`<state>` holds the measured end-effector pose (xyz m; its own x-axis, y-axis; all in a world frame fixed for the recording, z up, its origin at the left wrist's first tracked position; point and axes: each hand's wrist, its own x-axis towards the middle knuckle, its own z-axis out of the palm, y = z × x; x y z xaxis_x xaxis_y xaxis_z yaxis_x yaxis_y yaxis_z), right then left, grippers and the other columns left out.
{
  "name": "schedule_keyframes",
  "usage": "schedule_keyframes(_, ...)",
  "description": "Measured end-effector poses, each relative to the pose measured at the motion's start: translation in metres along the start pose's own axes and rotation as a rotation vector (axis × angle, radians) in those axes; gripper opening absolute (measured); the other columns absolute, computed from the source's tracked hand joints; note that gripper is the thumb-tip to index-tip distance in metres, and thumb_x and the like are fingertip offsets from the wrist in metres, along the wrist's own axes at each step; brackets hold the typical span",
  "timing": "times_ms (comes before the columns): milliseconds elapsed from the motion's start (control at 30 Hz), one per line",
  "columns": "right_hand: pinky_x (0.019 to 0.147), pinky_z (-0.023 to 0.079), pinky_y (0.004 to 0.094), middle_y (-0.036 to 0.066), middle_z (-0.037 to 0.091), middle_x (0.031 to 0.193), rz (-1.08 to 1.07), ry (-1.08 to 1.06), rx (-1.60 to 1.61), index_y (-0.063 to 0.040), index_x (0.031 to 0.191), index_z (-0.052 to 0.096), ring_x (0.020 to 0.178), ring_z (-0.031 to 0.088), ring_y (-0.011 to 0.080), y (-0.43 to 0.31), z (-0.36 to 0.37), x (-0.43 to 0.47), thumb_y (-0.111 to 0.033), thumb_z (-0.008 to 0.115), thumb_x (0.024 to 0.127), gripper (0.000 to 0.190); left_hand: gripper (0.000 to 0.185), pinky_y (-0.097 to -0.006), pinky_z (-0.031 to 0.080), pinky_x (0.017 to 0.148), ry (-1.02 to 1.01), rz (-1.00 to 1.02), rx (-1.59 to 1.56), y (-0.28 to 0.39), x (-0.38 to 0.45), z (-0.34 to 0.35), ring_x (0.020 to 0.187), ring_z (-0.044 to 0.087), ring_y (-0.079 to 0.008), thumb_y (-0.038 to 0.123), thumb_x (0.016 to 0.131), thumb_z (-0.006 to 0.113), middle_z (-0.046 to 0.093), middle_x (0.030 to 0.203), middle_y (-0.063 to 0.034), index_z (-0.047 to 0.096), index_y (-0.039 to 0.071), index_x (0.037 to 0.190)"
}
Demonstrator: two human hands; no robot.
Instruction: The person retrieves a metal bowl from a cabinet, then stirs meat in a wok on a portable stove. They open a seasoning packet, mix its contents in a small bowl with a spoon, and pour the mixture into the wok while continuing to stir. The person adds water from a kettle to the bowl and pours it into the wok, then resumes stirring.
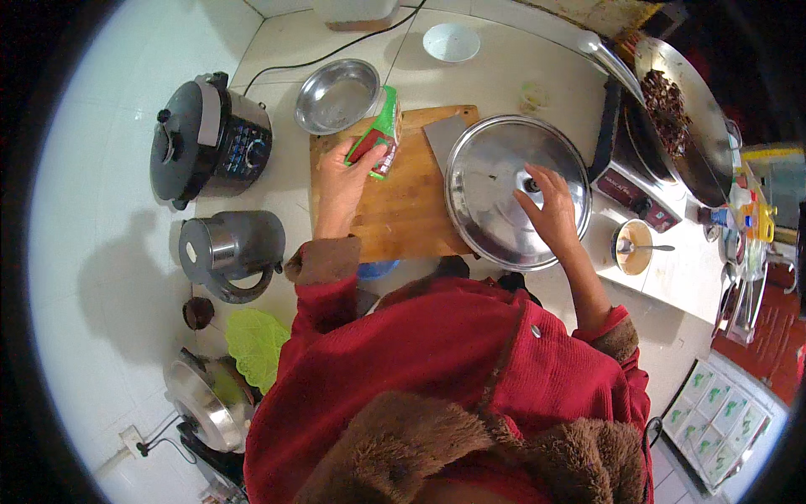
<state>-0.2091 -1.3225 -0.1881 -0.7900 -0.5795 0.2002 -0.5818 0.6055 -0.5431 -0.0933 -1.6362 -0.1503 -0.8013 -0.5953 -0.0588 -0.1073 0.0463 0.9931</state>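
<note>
My left hand [352, 173] grips a green and dark red packet [382, 135] that bears writing, holding it above the left part of a wooden cutting board [409, 208]. Over a round stainless steel lid [488, 208] is my right hand [551, 205], its fingers apart around the small black knob [532, 184]. Whether the fingertips touch the knob I cannot tell. Part of a cleaver's grey blade [439, 133] shows on the board, and the lid overlaps it. Just beyond the packet stands a shallow steel bowl [340, 94].
At left are an electric pressure cooker [211, 142] and a kettle [233, 249]. A white bowl [451, 43] sits at the back. To the right, a wok [686, 120] with dark food rests on a stove [636, 189], near a bowl with a spoon [635, 258]. A black cord [334, 53] crosses the back.
</note>
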Motion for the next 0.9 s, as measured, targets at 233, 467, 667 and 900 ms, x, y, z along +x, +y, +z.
schedule_keyframes(233, 0.097, 0.044, 0.0423, 0.016, 0.057, 0.126, -0.194, -0.011, 0.208, -0.009, 0.125, 0.058, 0.115, 0.054, 0.0353, -0.037, -0.016, 0.006, -0.023, 0.075, 0.079, 0.051, 0.021, -0.0235, 0.048, 0.075, -0.157, 0.009, -0.091, 0.05, -0.052, 0.013, 0.082, 0.061, -0.0064, 0.01, 0.084, 0.074, 0.069, 0.092, -0.0013, 0.069, 0.0, 0.101)
schedule_keyframes(467, 0.093, 0.044, 0.0448, 0.015, 0.054, 0.127, -0.05, 0.081, 0.01, -0.01, 0.121, 0.061, 0.112, 0.053, 0.0349, 0.024, -0.015, -0.097, -0.017, 0.075, 0.076, 0.048, 0.022, -0.0283, 0.049, 0.081, 0.082, -0.06, -0.432, 0.024, -0.146, 0.022, 0.09, 0.063, -0.0137, 0.009, 0.09, 0.064, 0.067, 0.103, -0.0064, 0.065, -0.001, 0.109)
schedule_keyframes(667, 0.087, 0.045, 0.0445, 0.012, 0.055, 0.124, -0.151, 0.102, -0.108, -0.012, 0.122, 0.06, 0.108, 0.053, 0.0323, 0.069, 0.001, -0.074, -0.02, 0.073, 0.076, 0.048, 0.021, -0.0382, 0.05, 0.087, 0.347, -0.184, -0.526, 0.002, -0.22, 0.012, 0.093, 0.064, -0.0208, 0.003, 0.092, 0.059, 0.067, 0.107, -0.0119, 0.063, -0.004, 0.111)
schedule_keyframes(900, 0.081, 0.049, 0.0421, 0.015, 0.056, 0.11, -0.137, 0.001, 0.014, -0.01, 0.116, 0.063, 0.098, 0.058, 0.0342, 0.069, 0.037, -0.021, -0.018, 0.074, 0.075, 0.043, 0.022, -0.0329, 0.048, 0.085, 0.507, -0.151, -0.369, 0.005, -0.295, -0.007, 0.093, 0.063, -0.0174, 0.008, 0.089, 0.062, 0.067, 0.103, -0.0079, 0.064, -0.002, 0.108)
